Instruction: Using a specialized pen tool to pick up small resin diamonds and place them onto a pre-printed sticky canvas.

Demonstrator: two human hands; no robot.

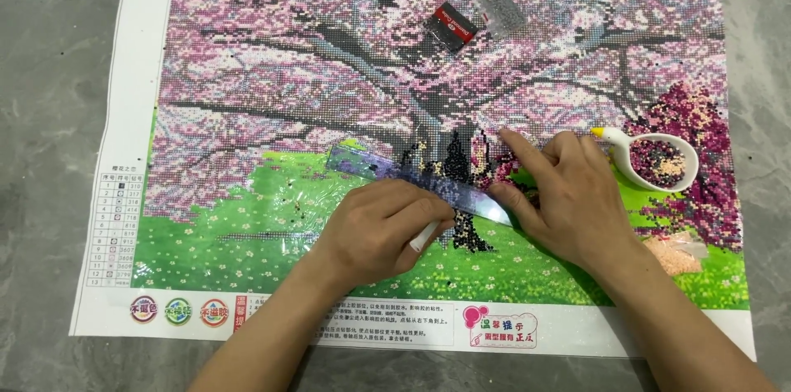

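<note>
Grey marble-look desk (49, 112) is carrying everything. Diamond-painting canvas (329, 71) is lying flat on it and filling most of the view: pink blossom tree over a green lawn, white border with a colour chart at its left edge and round stickers along the bottom.

Landmark = dark tree trunk (449, 157), mid-canvas.

- Left hand (383, 231) is sitting just below-left of the trunk, fingers curled shut on a white pen tool (424, 235) whose tip is poking out toward the trunk base; knuckles are pressing on the ruler.
- Right hand (568, 194) is lying just right of the trunk, fingers spread flat, forefinger pointing up-left; fingertips are touching the ruler's right end. It is grasping nothing.
- Clear plastic ruler (412, 178) is lying flat across the trunk, tilted, high end left of it and low end right, pinned under both hands.
- White bead tray (659, 161) with a spout, holding mixed dark and pale beads, is sitting well right of the trunk, just beyond the right hand.
- Bag of pale peach beads (671, 252) is lying lower right of the trunk, below the tray.
- Small bead packets (451, 25) are lying above the trunk, more at the canvas top edge.
</note>
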